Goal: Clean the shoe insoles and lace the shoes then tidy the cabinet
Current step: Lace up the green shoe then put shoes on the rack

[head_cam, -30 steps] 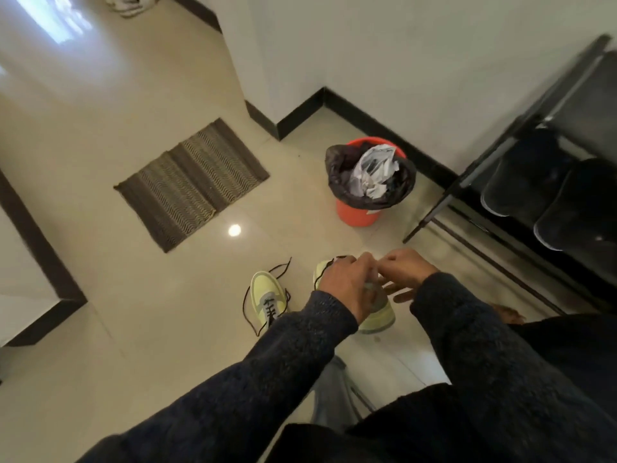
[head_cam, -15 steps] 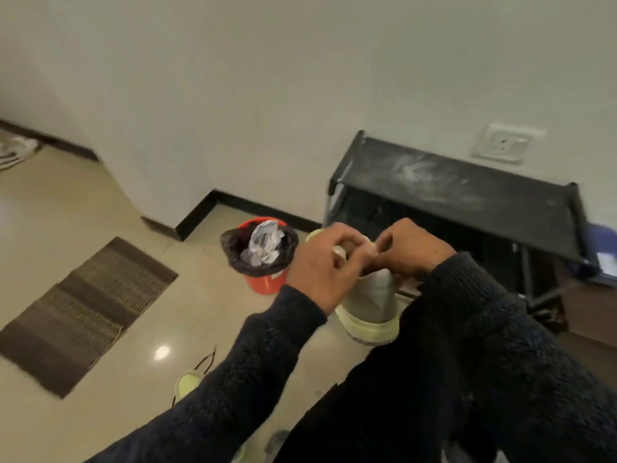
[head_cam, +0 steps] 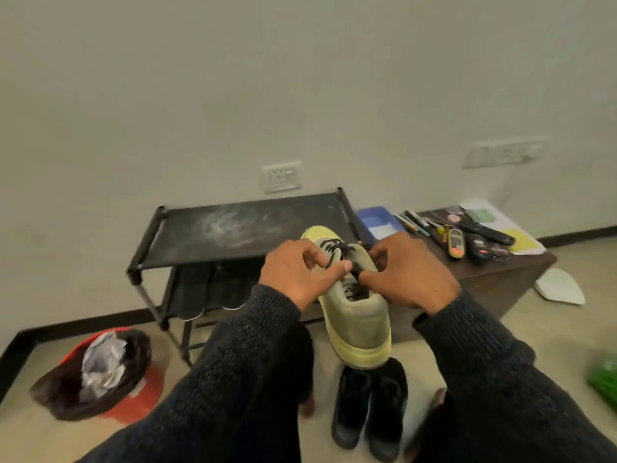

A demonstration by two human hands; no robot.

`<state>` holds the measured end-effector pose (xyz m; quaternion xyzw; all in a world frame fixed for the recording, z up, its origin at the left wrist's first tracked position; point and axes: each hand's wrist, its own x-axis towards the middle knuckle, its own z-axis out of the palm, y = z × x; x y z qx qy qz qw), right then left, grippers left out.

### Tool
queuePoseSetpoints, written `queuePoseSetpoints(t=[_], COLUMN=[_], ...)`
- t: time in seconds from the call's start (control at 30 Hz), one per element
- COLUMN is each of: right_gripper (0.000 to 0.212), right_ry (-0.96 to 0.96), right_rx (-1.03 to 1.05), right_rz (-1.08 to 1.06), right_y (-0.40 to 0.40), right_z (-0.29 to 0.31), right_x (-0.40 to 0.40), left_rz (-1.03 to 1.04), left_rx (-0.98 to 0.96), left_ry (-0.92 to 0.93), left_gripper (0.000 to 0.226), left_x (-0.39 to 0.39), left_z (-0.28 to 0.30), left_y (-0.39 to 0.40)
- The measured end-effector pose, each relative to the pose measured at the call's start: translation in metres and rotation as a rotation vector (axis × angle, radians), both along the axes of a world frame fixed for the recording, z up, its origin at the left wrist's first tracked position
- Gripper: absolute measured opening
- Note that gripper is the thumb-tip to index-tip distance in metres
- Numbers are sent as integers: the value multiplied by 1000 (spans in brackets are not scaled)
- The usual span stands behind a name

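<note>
A pale yellow-green sneaker [head_cam: 355,315] is held up in front of me, heel toward the camera, toe pointing at the wall. Its black lace [head_cam: 335,247] crosses the tongue. My left hand [head_cam: 298,275] pinches the lace at the shoe's left side, thumb pressed near the collar. My right hand [head_cam: 405,272] grips the shoe's right side, fingers curled at the lace. Behind stands the black shoe rack [head_cam: 233,228], its dusty top shelf bare, dark shoes [head_cam: 197,292] on the lower shelf.
An orange bin with a black liner [head_cam: 100,375] and crumpled paper sits at lower left. A pair of black shoes [head_cam: 370,406] stands on the floor below the sneaker. A low brown cabinet [head_cam: 500,279] on the right carries pens, remotes, papers and a blue tray [head_cam: 377,222].
The sneaker has been lifted off the floor and raised in front of the rack. My view has swung up and right, so the second sneaker and the mat have dropped out of sight.
</note>
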<state>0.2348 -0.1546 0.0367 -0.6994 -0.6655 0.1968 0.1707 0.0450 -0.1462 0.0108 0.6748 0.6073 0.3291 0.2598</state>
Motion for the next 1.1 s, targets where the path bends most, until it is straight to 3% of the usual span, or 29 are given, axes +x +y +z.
queuePoseSetpoints(t=[0.3,0.6,0.87,1.1], right_gripper=[13,24,39,29], right_ry=[10,45,-55,57], right_rx=[41,47,-207,-29], right_rz=[-411,-511,-547,-607], right_y=[2,93,166,177], right_z=[-82,-192,-209,-211], right_x=[116,155,187,193], left_rz=[-246,-287,-319,-382], left_rx=[-209,-245,-301,-216], left_ry=[103,211,174,175], left_gripper=[35,20,22,19], left_x=[157,227,242,248], left_z=[-66,-157,-191,-187], left_y=[72,180,233,242])
